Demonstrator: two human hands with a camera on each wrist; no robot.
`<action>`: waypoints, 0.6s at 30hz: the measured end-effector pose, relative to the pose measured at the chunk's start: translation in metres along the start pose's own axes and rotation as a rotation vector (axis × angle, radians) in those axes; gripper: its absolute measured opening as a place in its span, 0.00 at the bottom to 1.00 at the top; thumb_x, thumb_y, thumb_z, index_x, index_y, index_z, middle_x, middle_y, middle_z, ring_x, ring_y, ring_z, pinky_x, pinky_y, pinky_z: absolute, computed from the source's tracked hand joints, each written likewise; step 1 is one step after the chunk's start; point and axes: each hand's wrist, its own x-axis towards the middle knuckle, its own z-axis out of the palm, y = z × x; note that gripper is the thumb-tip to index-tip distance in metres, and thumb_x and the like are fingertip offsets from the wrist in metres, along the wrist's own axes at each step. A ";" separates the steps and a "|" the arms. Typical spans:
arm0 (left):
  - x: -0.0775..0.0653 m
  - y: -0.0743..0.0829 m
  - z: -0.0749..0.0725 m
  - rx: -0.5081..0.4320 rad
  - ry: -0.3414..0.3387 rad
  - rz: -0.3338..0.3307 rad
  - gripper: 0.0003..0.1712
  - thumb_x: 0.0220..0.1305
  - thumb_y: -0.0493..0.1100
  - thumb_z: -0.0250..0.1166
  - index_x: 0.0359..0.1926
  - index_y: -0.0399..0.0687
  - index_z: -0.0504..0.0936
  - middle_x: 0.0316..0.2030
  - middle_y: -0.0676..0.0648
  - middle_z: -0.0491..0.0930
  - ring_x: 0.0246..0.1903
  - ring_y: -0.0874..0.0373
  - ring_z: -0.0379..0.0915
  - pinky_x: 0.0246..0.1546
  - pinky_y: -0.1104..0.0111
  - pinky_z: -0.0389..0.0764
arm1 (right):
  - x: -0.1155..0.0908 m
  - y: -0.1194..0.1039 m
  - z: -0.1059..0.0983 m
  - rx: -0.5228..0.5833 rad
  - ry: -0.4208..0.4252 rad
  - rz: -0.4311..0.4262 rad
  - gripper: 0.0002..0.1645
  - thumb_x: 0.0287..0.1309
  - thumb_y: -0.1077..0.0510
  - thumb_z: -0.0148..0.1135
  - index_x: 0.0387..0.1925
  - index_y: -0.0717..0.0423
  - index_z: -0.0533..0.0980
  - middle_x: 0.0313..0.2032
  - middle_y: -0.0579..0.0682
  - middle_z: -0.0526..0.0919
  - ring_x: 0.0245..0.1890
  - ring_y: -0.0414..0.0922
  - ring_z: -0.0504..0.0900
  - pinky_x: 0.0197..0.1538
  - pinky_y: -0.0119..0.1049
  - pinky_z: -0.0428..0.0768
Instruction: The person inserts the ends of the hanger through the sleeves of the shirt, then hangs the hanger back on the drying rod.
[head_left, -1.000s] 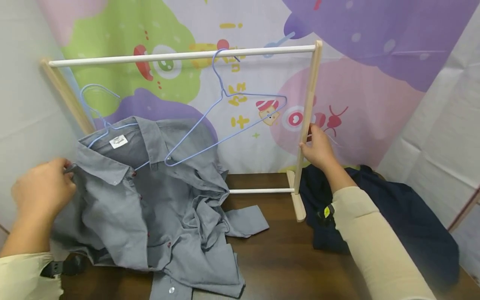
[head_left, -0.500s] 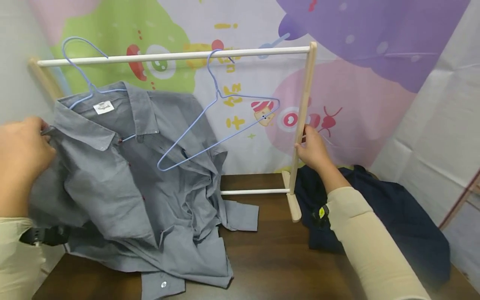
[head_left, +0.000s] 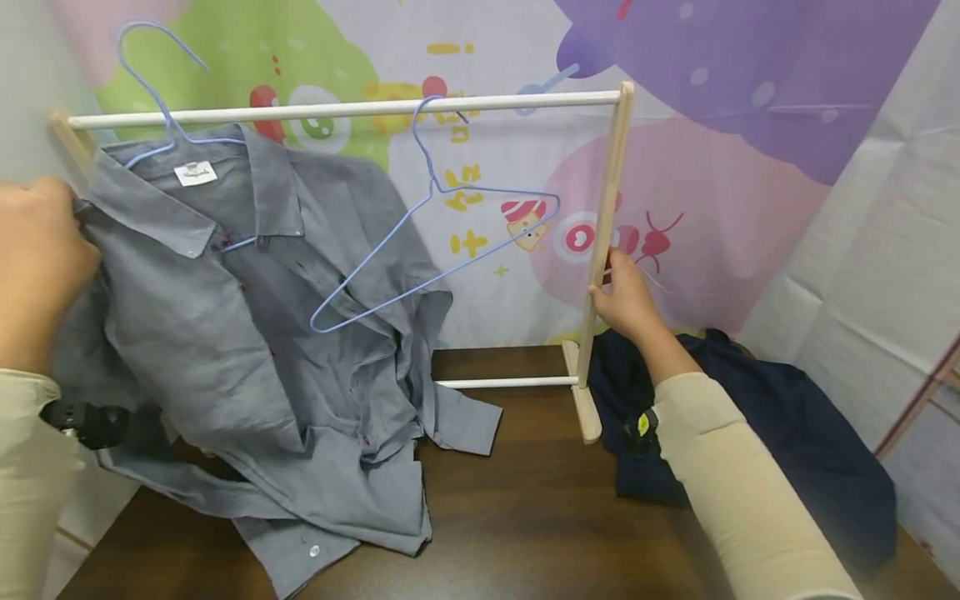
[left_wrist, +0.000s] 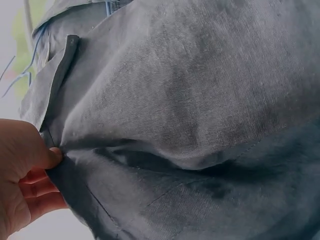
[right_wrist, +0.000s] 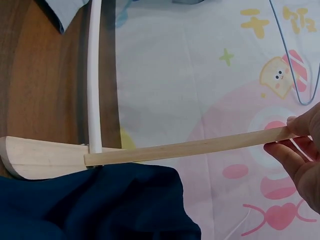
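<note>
At the left of the head view, a grey collared shirt hangs on a blue wire hanger. My left hand pinches the shirt's shoulder cloth; the left wrist view shows thumb and fingers on it. The hanger's hook rises above the white top bar of a small wooden rack, its neck crossing in front of the bar. My right hand holds the rack's right post, also seen in the right wrist view. A bare blue hanger hangs on the bar.
Dark navy cloth lies in a heap right of the rack foot. Everything stands on a brown wooden table. Behind is a cartoon-printed curtain. A lower white rod joins the rack near the table.
My left hand has risen with the shirt and its hanger, and the hook went from below the top bar to above it. The right hand stays on the post.
</note>
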 end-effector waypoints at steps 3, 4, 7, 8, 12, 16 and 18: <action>-0.007 0.005 -0.001 0.086 -0.040 0.024 0.17 0.45 0.26 0.52 0.40 0.20 0.67 0.37 0.17 0.66 0.41 0.20 0.63 0.41 0.36 0.63 | 0.000 -0.001 0.000 0.002 -0.001 -0.005 0.32 0.60 0.69 0.60 0.63 0.70 0.60 0.51 0.68 0.71 0.52 0.62 0.74 0.50 0.58 0.78; -0.008 0.006 -0.001 0.111 -0.068 0.028 0.17 0.46 0.27 0.53 0.40 0.21 0.67 0.36 0.17 0.67 0.40 0.20 0.65 0.40 0.37 0.63 | 0.000 -0.001 0.000 0.002 -0.001 -0.008 0.32 0.60 0.69 0.60 0.63 0.71 0.60 0.51 0.68 0.71 0.52 0.63 0.74 0.50 0.58 0.78; -0.012 0.008 0.001 0.179 -0.155 0.043 0.16 0.50 0.31 0.55 0.40 0.23 0.67 0.35 0.18 0.69 0.37 0.21 0.67 0.35 0.36 0.66 | 0.000 -0.002 0.000 0.000 0.001 -0.012 0.32 0.60 0.69 0.60 0.63 0.71 0.60 0.51 0.68 0.71 0.52 0.63 0.74 0.50 0.58 0.78; -0.012 0.008 0.002 0.197 -0.184 0.045 0.16 0.51 0.32 0.56 0.40 0.24 0.67 0.35 0.19 0.69 0.36 0.20 0.68 0.34 0.36 0.67 | 0.000 -0.002 -0.001 -0.001 -0.001 -0.010 0.32 0.60 0.69 0.60 0.63 0.71 0.60 0.51 0.68 0.71 0.52 0.63 0.74 0.50 0.58 0.78; -0.016 0.008 0.010 0.210 -0.255 0.050 0.16 0.55 0.34 0.56 0.41 0.26 0.66 0.35 0.20 0.68 0.36 0.19 0.68 0.28 0.36 0.68 | -0.001 -0.002 -0.001 -0.002 -0.004 -0.001 0.32 0.60 0.69 0.60 0.63 0.71 0.59 0.51 0.68 0.71 0.52 0.62 0.73 0.50 0.58 0.78; -0.020 0.008 0.019 0.177 -0.278 0.062 0.15 0.56 0.34 0.55 0.40 0.26 0.65 0.36 0.20 0.68 0.36 0.17 0.67 0.27 0.36 0.68 | -0.002 -0.003 -0.001 -0.002 -0.008 -0.002 0.33 0.60 0.69 0.60 0.64 0.71 0.59 0.52 0.68 0.70 0.52 0.62 0.73 0.50 0.58 0.78; -0.022 0.009 0.024 0.158 -0.278 0.066 0.15 0.56 0.34 0.55 0.40 0.26 0.65 0.37 0.21 0.68 0.36 0.17 0.67 0.28 0.35 0.68 | -0.002 -0.003 -0.002 -0.003 -0.008 -0.005 0.33 0.60 0.69 0.59 0.64 0.72 0.59 0.51 0.68 0.70 0.52 0.62 0.73 0.51 0.57 0.78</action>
